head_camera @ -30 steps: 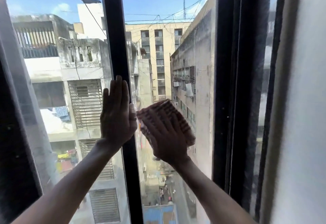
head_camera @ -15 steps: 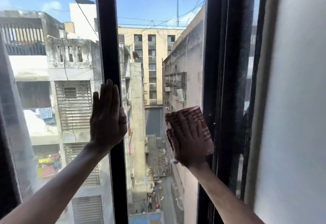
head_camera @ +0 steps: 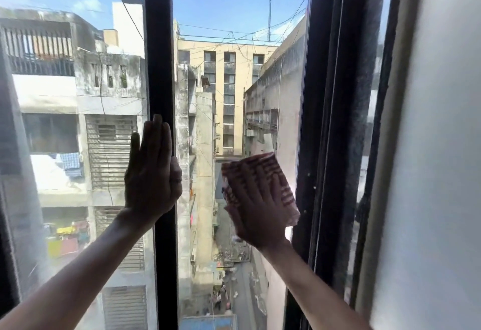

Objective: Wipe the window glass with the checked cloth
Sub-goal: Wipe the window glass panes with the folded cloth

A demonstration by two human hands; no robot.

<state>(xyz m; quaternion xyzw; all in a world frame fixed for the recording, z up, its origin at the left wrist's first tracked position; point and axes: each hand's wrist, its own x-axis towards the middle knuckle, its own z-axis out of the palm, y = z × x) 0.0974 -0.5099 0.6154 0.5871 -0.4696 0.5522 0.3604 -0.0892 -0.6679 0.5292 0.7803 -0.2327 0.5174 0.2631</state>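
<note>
The window glass (head_camera: 234,90) fills the middle pane between two dark frame bars. My right hand (head_camera: 256,206) presses flat on the red-and-white checked cloth (head_camera: 282,181), which lies against the glass low in the pane, close to the right frame bar. My left hand (head_camera: 151,171) rests flat with fingers together against the middle frame bar (head_camera: 158,43) and the edge of the left pane, its thumb hooked round the bar's right side. A ring shows on that hand.
A thick dark frame (head_camera: 335,121) stands right of the cloth, with a pale wall or curtain (head_camera: 442,147) beyond it. Another pane (head_camera: 65,121) lies left of the middle bar. Buildings and a street lie far below outside.
My right hand has slid the cloth to the right across the pane, from beside the middle bar to near the right frame. My left hand has stayed on the middle bar.
</note>
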